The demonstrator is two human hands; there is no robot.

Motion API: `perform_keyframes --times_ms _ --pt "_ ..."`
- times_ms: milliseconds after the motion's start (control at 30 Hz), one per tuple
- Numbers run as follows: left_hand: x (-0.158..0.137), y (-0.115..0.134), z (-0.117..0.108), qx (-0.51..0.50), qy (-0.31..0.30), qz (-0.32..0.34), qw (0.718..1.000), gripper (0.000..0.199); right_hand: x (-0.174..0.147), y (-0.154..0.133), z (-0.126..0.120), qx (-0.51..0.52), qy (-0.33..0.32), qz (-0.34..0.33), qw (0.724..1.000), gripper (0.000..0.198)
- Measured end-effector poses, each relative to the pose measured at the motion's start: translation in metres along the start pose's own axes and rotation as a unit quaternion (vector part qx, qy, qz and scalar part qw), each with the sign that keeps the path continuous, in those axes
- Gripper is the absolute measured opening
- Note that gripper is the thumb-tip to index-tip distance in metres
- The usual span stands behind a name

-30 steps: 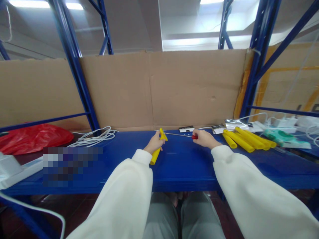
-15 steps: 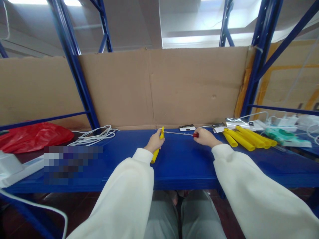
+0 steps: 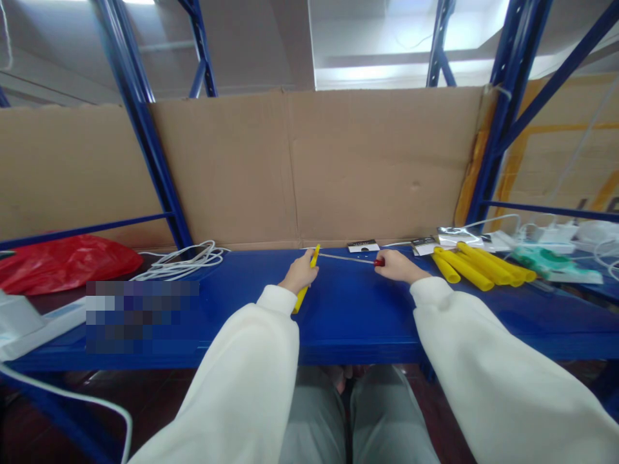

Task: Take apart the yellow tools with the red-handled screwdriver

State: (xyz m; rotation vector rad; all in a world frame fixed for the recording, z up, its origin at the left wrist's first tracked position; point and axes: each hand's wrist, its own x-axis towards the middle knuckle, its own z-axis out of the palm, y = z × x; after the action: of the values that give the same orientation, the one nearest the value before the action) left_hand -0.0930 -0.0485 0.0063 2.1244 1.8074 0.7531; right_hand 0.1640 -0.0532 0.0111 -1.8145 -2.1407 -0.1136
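My left hand (image 3: 300, 272) is wrapped round a slim yellow tube (image 3: 300, 300), which stands tilted, its upper end leaning right. In my right hand (image 3: 399, 265) is a screwdriver with a red handle (image 3: 379, 262), most of the handle covered by the fingers. Its long metal shaft (image 3: 344, 258) runs left, nearly level, to the upper part of the yellow tube. Whether the tip touches the tube or goes into it, I cannot tell. Both hands are above the blue tabletop (image 3: 358, 309).
Several yellow tubes (image 3: 467, 269) lie at the right, beside silvery packets (image 3: 459, 237) and a green-and-white item (image 3: 556, 261). A black-and-white card (image 3: 363, 246) lies at the back. Left are coiled white cable (image 3: 186, 261), a red bag (image 3: 72, 261) and a white power strip (image 3: 53, 325). Cardboard (image 3: 338, 167) stands behind.
The screwdriver shaft slopes slightly more, its left end a little higher relative to the handle. Both hands keep their grips, and the view has shifted very slightly.
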Motion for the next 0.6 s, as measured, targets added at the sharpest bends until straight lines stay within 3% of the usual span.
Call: perform_keyframes --times_ms 167,433,600 --pt "0.0014 -0.0012 0.001 -0.003 -0.006 0.002 1.0 0.045 -0.0011 0.0005 -0.0003 -0.037 0.01 0.027 0.999 0.016" --pt "0.0021 -0.0025 0.002 -0.005 0.001 0.004 1.0 0.046 -0.0008 0.0015 -0.0016 0.008 -0.036 -0.002 0.999 0.013" --pt "0.0018 -0.0035 0.0032 -0.01 0.004 0.013 1.0 0.046 -0.0002 0.0027 -0.0007 -0.025 -0.015 -0.001 1.0 0.009"
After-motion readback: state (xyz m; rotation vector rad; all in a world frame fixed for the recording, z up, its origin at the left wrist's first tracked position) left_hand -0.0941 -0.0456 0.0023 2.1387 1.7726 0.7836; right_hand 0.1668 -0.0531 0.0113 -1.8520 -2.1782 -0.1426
